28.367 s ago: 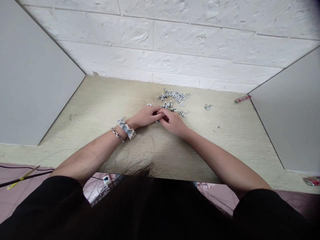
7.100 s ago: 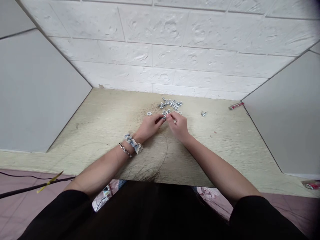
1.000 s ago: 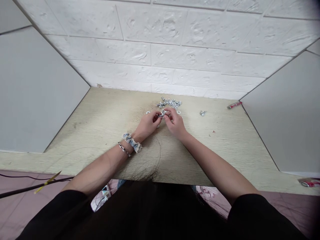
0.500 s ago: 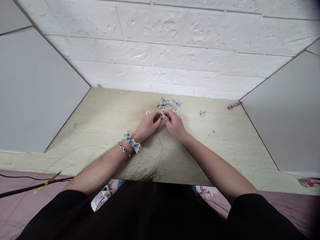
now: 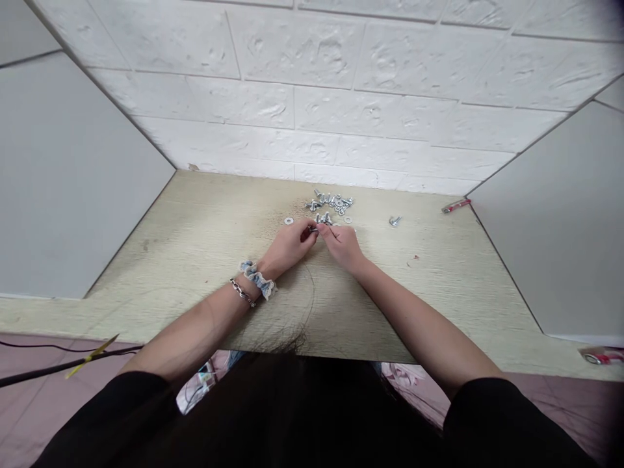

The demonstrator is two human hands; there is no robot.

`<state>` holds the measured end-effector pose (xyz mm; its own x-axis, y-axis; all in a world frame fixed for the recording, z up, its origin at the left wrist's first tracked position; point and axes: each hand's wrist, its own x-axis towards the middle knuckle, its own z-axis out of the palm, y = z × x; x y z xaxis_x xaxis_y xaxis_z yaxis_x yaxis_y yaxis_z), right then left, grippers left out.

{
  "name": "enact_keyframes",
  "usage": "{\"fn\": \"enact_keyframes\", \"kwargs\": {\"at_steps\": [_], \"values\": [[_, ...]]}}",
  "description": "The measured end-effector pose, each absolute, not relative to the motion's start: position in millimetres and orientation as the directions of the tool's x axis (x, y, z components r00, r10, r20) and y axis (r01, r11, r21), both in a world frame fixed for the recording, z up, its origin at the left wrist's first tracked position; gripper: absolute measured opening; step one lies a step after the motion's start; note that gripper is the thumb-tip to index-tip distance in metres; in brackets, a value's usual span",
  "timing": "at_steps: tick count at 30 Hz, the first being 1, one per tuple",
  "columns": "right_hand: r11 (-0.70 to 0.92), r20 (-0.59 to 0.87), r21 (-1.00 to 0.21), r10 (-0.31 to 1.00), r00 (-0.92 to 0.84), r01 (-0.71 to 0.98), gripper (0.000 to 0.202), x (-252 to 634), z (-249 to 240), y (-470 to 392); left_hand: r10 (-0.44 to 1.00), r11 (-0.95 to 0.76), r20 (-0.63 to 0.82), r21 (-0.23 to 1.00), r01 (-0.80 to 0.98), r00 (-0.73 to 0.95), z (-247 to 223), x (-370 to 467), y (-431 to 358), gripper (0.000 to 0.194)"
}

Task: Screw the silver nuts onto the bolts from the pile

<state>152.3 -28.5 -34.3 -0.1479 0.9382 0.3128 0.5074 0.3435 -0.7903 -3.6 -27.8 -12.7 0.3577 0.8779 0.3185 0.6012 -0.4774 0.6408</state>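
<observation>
My left hand (image 5: 291, 243) is closed in a pinch on a small bolt (image 5: 313, 229), mostly hidden by the fingers. Against the bolt's end, my right hand (image 5: 342, 246) has its thumb and curled fingers pressed together; whatever part sits between them is too small to make out. Just beyond my fingertips stand a few bolts (image 5: 324, 218). Farther back lies a loose pile of silver bolts, nuts and washers (image 5: 340, 203). One flat washer (image 5: 289, 221) rests left of my hands, another washer (image 5: 348, 220) to the right.
On the wooden board (image 5: 205, 221), a separate bolt with a washer (image 5: 394, 221) lies to the right. A red and silver object (image 5: 456, 206) is by the right panel (image 5: 550, 227), a similar one (image 5: 602, 356) nearer. A white brick-pattern wall (image 5: 322, 104) closes the back.
My right fingers have curled in and turned at the bolt's end, uncovering the bolts behind them. My left hand has stayed almost still.
</observation>
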Motion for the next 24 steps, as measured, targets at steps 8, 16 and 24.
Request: {"fn": "enact_keyframes", "kwargs": {"at_steps": [8, 16, 24], "values": [[0.376, 0.353, -0.763, 0.924, -0.149, 0.526, 0.056, 150.9, -34.1, -31.1, 0.889, -0.456, 0.316, 0.662, 0.595, 0.33, -12.0, -3.6, -27.0, 0.016], [0.392, 0.39, -0.761, 0.913, -0.117, 0.518, 0.027, 150.7, -29.3, -34.2, 0.9, -0.434, 0.307, 0.671, 0.601, 0.308, -10.7, -4.0, -27.7, 0.017], [0.387, 0.372, -0.818, 0.92, -0.121, 0.425, 0.011, 149.3, -32.4, -33.4, 0.901, -0.432, 0.297, 0.679, 0.594, 0.316, -9.9, -3.6, -28.6, 0.018]]}}
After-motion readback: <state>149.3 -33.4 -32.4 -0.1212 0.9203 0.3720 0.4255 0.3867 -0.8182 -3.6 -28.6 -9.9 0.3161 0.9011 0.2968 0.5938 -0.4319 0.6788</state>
